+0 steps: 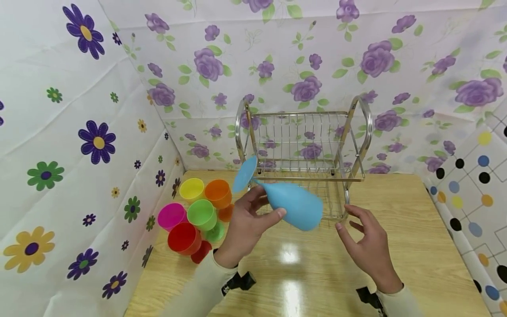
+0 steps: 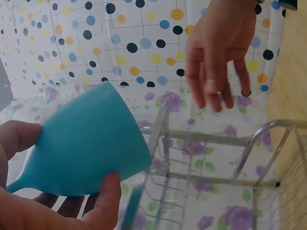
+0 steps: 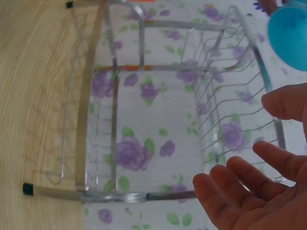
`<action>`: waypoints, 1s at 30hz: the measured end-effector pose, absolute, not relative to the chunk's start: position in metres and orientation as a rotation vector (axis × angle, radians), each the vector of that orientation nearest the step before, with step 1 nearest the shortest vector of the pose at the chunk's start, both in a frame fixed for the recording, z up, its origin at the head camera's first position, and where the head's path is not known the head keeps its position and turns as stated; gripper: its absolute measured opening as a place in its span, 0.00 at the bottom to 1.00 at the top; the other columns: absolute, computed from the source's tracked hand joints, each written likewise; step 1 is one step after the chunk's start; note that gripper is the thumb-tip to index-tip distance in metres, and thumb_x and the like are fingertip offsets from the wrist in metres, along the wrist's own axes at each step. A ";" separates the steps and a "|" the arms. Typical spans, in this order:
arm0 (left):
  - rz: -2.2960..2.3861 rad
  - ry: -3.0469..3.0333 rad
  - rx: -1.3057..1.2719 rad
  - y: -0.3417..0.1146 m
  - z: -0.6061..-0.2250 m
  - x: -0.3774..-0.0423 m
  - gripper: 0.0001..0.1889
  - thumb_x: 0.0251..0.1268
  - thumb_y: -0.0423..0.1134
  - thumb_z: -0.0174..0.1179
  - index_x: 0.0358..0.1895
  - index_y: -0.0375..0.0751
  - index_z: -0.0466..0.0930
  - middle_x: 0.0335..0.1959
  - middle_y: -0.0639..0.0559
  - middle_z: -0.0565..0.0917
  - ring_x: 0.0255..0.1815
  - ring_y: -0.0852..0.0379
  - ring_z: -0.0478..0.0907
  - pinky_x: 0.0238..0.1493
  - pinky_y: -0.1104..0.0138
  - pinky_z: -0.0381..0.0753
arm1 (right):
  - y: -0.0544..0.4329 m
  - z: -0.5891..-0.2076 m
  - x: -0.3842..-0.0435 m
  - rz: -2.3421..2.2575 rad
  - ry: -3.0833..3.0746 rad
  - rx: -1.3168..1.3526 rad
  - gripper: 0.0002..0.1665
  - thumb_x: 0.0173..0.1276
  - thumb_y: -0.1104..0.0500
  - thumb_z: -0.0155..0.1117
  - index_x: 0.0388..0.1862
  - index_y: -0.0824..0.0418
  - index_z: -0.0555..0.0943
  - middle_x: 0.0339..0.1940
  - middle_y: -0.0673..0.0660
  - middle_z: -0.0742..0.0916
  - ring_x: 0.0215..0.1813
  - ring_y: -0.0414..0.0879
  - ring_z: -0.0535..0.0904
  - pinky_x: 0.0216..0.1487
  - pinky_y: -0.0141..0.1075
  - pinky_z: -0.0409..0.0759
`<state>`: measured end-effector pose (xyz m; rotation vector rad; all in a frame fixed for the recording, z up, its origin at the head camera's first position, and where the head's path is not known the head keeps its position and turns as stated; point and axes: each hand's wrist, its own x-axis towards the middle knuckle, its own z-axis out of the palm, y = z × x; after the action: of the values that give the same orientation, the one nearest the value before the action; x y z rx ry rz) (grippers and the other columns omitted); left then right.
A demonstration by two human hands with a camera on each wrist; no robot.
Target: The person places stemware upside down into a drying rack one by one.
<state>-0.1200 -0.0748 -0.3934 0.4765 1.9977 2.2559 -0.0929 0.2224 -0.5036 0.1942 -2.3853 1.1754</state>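
Note:
My left hand (image 1: 247, 222) grips a blue plastic goblet (image 1: 295, 206) by its bowl, thumb on the near side and fingers behind. The goblet lies tilted on its side in the air, its round base to the left and its mouth toward the right. In the left wrist view the goblet's bowl (image 2: 88, 141) fills the space between thumb and fingers. My right hand (image 1: 366, 246) holds nothing; its fingers are relaxed and spread near the rack's right front leg. In the right wrist view the goblet's mouth (image 3: 290, 36) shows beyond the right thumb.
A two-tier metal dish rack (image 1: 305, 178) stands at the back of the wooden table (image 1: 400, 198), behind the goblet. On the left stand several goblets: yellow (image 1: 192, 190), orange (image 1: 218, 193), green (image 1: 202, 215), magenta (image 1: 172, 215) and red (image 1: 184, 238). Patterned cloth surrounds the table.

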 end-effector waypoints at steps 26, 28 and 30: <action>1.708 2.441 0.640 -0.003 -0.309 -0.244 0.37 0.68 0.46 0.74 0.78 0.54 0.71 0.75 0.57 0.77 0.73 0.53 0.77 0.63 0.59 0.87 | 0.254 -0.562 -0.161 1.172 -2.493 -0.266 0.27 0.75 0.61 0.68 0.71 0.63 0.80 0.58 0.67 0.87 0.52 0.63 0.87 0.52 0.59 0.84; 1.656 2.459 0.648 0.006 -0.311 -0.253 0.37 0.68 0.46 0.74 0.79 0.55 0.71 0.76 0.57 0.76 0.73 0.53 0.77 0.64 0.59 0.86 | 0.254 -0.565 -0.162 1.160 -2.499 -0.286 0.26 0.74 0.61 0.69 0.70 0.62 0.80 0.57 0.66 0.88 0.51 0.62 0.88 0.48 0.56 0.86; 1.607 2.484 0.663 0.014 -0.314 -0.261 0.36 0.68 0.46 0.74 0.79 0.55 0.71 0.76 0.57 0.75 0.73 0.53 0.77 0.65 0.58 0.85 | 0.254 -0.567 -0.164 1.155 -2.499 -0.295 0.26 0.74 0.61 0.69 0.70 0.62 0.81 0.55 0.66 0.89 0.50 0.62 0.89 0.46 0.55 0.87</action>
<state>-0.2615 0.0139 -0.3143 0.6628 2.4841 1.6073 -0.1637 0.2535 -0.5668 -0.2947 -2.4995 1.1546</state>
